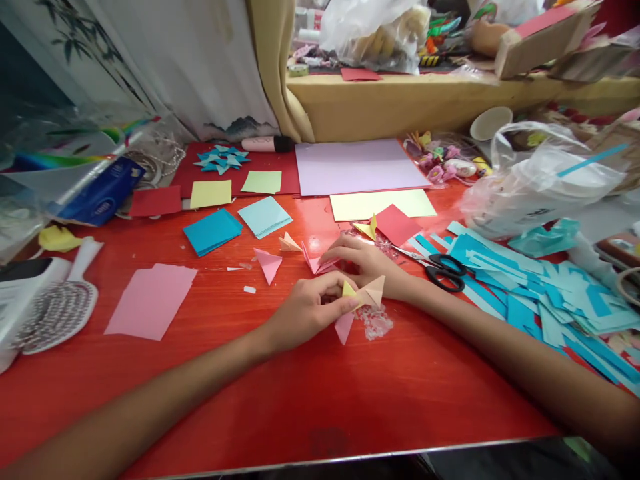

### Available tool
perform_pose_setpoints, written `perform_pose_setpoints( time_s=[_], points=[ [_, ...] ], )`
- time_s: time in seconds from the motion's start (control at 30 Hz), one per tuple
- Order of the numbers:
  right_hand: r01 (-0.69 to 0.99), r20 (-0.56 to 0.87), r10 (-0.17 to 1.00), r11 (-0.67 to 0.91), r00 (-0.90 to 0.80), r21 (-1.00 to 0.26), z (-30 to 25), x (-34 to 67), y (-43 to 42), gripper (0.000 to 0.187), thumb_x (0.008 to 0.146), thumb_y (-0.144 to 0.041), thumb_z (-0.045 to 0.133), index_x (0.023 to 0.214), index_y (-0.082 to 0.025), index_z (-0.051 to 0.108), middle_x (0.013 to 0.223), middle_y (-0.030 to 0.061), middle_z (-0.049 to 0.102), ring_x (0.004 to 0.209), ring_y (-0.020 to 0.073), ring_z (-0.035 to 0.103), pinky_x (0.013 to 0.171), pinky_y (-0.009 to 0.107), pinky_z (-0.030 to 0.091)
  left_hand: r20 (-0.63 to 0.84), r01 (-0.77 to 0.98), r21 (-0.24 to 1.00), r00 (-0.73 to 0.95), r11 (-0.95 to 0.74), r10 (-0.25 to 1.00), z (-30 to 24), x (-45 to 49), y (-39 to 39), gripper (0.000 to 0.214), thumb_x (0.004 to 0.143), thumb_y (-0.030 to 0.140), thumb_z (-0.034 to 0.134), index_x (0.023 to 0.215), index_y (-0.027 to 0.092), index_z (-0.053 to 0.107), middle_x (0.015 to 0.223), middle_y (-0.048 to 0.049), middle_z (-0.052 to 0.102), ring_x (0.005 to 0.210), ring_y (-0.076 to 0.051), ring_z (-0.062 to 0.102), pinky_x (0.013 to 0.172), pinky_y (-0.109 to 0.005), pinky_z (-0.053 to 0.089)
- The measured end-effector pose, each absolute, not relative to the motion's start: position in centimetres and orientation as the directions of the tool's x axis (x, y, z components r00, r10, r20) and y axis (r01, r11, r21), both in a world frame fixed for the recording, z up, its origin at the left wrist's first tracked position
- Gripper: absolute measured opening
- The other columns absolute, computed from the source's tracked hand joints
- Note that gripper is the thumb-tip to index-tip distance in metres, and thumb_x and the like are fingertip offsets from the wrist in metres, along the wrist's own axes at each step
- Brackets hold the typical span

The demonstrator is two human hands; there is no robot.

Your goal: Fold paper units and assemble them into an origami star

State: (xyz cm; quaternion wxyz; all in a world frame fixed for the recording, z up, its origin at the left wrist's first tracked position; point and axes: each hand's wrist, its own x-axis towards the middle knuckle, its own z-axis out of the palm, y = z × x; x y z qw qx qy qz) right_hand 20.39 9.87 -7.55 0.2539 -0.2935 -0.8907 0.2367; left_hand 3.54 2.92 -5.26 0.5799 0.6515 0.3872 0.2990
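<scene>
My left hand [307, 310] is closed, thumb and fingers pinching an origami piece [370, 295] of joined yellow, peach and pink folded paper. Just beyond it, my right hand [370, 263] reaches over the table with bent fingers on a pink folded paper unit [311, 260]; part of that unit is hidden under the fingers. Close by on the left lie another pink folded unit [268, 265] and a small peach one [290, 243]. A yellow folded unit [367, 228] rests beyond my right hand, against a red paper square [397, 224].
Black-handled scissors [445, 272] lie beside a heap of blue paper strips [545, 287]. Pink sheets [153, 300], blue squares [213, 232] and light-blue squares [265, 217] are at left. A hairbrush [65, 307], a blue paper star [221, 159] and a plastic bag [545, 180] stand around.
</scene>
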Motion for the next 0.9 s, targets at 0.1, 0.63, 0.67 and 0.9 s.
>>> perform_pose_setpoints(
  time_s=[0.1, 0.63, 0.67, 0.9],
  points=[
    [0.366, 0.421, 0.675, 0.707, -0.606, -0.605, -7.4, 20.6, 9.6, 0.01, 0.085, -0.019, 0.053, 0.089, -0.016, 0.061, 0.084, 0.0046, 0.058, 0.073, 0.0122, 0.053, 0.066, 0.026, 0.044, -0.07, 0.13, 0.991, 0.439, 0.014, 0.896, -5.3, 3.6, 3.0, 0.016, 0.085, 0.033, 0.054, 0.083, 0.016, 0.055, 0.075, 0.0007, 0.058, 0.071, -0.01, 0.054, 0.063, -0.022, 0.041],
    [0.147, 0.199, 0.885, 0.283, -0.422, -0.948, -6.7, 21.2, 9.9, 0.022, 0.087, -0.031, 0.052, 0.073, -0.017, 0.062, 0.084, 0.0012, 0.059, 0.073, 0.0107, 0.051, 0.074, 0.027, 0.038, -0.078, 0.012, 0.997, 0.229, 0.077, 0.97, -5.9, 3.8, 3.5, 0.016, 0.086, 0.033, 0.052, 0.097, 0.021, 0.053, 0.077, 0.0025, 0.058, 0.073, -0.011, 0.056, 0.068, -0.023, 0.042],
    [0.168, 0.219, 0.844, 0.338, -0.489, -0.926, -6.4, 21.1, 9.6, 0.027, 0.089, -0.034, 0.048, 0.071, -0.017, 0.059, 0.085, 0.0016, 0.057, 0.078, 0.0118, 0.051, 0.078, 0.028, 0.037, -0.062, 0.038, 0.998, 0.229, 0.055, 0.972, -5.9, 3.8, 3.4, 0.016, 0.088, 0.032, 0.049, 0.098, 0.022, 0.054, 0.08, 0.0019, 0.058, 0.076, -0.011, 0.055, 0.071, -0.023, 0.042],
    [0.185, 0.155, 0.824, 0.299, -0.546, -0.936, -6.0, 20.8, 9.1, 0.027, 0.088, -0.036, 0.052, 0.07, -0.016, 0.048, 0.066, -0.0035, 0.044, 0.059, 0.0073, 0.039, 0.056, 0.023, 0.031, -0.019, 0.15, 0.989, 0.148, -0.003, 0.989, -6.2, 3.6, 3.4, 0.021, 0.09, 0.031, 0.044, 0.11, 0.027, 0.049, 0.071, 0.0025, 0.047, 0.067, -0.012, 0.048, 0.064, -0.025, 0.039]
  ],
)
